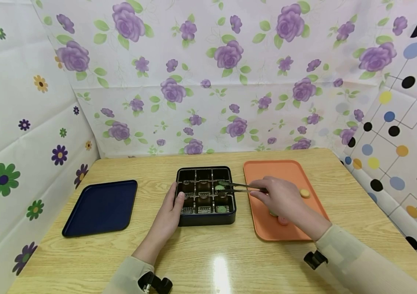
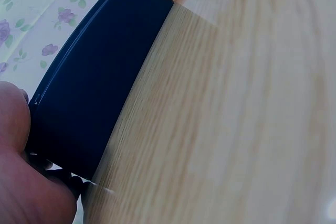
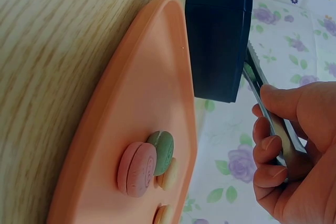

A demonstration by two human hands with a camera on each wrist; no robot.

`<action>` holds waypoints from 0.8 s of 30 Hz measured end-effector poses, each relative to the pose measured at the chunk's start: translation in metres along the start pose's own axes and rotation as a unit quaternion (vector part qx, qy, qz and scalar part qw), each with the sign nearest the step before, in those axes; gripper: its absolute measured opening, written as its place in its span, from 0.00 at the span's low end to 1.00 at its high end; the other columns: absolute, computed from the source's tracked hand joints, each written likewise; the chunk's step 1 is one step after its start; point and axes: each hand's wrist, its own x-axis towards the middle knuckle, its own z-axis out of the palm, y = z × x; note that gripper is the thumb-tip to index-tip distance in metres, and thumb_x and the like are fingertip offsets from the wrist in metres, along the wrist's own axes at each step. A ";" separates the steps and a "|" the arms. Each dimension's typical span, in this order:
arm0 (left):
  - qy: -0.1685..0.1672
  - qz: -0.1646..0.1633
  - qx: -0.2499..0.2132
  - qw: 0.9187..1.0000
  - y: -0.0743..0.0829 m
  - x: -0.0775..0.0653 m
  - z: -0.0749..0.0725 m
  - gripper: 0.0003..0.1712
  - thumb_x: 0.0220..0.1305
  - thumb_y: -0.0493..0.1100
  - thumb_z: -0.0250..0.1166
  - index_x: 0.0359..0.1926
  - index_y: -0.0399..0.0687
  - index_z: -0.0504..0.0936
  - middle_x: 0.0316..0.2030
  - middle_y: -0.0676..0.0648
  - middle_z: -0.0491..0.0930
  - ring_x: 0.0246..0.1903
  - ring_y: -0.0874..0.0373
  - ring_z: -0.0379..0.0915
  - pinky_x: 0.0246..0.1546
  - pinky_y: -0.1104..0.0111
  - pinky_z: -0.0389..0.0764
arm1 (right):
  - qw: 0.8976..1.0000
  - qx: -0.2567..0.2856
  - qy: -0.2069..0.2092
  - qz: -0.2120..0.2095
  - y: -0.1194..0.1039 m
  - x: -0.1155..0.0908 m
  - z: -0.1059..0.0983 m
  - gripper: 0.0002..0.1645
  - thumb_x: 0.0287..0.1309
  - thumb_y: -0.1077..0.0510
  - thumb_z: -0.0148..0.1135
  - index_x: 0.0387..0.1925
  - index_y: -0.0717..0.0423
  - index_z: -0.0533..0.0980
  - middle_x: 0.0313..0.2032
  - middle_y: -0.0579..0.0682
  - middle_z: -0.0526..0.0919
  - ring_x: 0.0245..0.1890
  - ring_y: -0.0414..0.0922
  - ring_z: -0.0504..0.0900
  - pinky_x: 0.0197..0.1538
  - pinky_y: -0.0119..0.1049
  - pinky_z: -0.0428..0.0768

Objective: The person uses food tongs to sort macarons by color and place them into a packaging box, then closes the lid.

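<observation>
Across a wooden table (image 1: 193,261), a person's beige sleeves (image 1: 355,257) reach forward. The left hand (image 1: 169,210) grips the left side of a black box (image 1: 206,220), thumb over its rim; one green macaron (image 1: 221,209) lies in its front-right compartment. The right hand (image 1: 282,196) curls round tongs (image 1: 241,185), their tips at a second green macaron (image 1: 219,187) by the middle-right compartment; I can't tell whether they pinch it. At right, an orange tray (image 1: 274,169) bears more macarons (image 3: 137,169), pink, green and yellow. A blue tray (image 1: 102,208) lies left; rose-patterned cloth (image 1: 201,122) hangs behind.

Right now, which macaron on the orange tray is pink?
In the right wrist view, the leftmost macaron; the green one and two yellowish ones lie farther right.
</observation>
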 end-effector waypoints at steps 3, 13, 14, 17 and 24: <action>0.002 0.001 0.000 1.000 0.000 0.000 0.000 0.51 0.86 0.74 0.40 0.92 0.53 0.37 0.89 0.41 0.38 0.87 0.39 0.34 0.83 0.37 0.44 | 1.000 -0.001 0.000 0.001 0.001 -0.001 0.000 0.18 0.76 0.47 0.73 0.61 0.44 0.90 0.38 0.38 0.84 0.29 0.33 0.78 0.30 0.37 0.76; -0.003 -0.003 -0.004 1.000 0.000 -0.001 0.000 0.52 0.84 0.77 0.40 0.92 0.56 0.36 0.89 0.43 0.37 0.87 0.40 0.33 0.83 0.37 0.44 | 1.000 0.005 0.008 0.004 0.000 -0.003 -0.001 0.18 0.75 0.49 0.74 0.61 0.45 0.90 0.37 0.38 0.84 0.28 0.34 0.76 0.29 0.37 0.74; -0.004 -0.003 -0.004 1.000 0.000 -0.001 0.000 0.52 0.84 0.77 0.40 0.92 0.56 0.36 0.89 0.43 0.36 0.87 0.40 0.32 0.83 0.36 0.44 | 1.000 0.008 0.008 0.008 0.000 -0.004 -0.002 0.18 0.75 0.49 0.74 0.61 0.45 0.90 0.36 0.38 0.83 0.27 0.34 0.76 0.29 0.38 0.74; -0.004 -0.004 -0.004 1.000 -0.001 0.000 0.000 0.52 0.84 0.77 0.40 0.92 0.57 0.35 0.90 0.43 0.36 0.87 0.40 0.32 0.83 0.37 0.44 | 1.000 0.009 0.009 0.012 0.001 -0.006 -0.003 0.18 0.75 0.50 0.74 0.62 0.45 0.89 0.36 0.38 0.82 0.27 0.35 0.76 0.28 0.38 0.73; 0.002 -0.004 -0.001 1.000 -0.001 0.000 0.001 0.51 0.85 0.75 0.40 0.92 0.55 0.36 0.89 0.42 0.37 0.87 0.39 0.33 0.83 0.36 0.44 | 1.000 0.017 0.018 0.018 0.006 -0.012 -0.007 0.18 0.76 0.49 0.74 0.62 0.44 0.89 0.44 0.43 0.88 0.33 0.37 0.83 0.30 0.38 0.77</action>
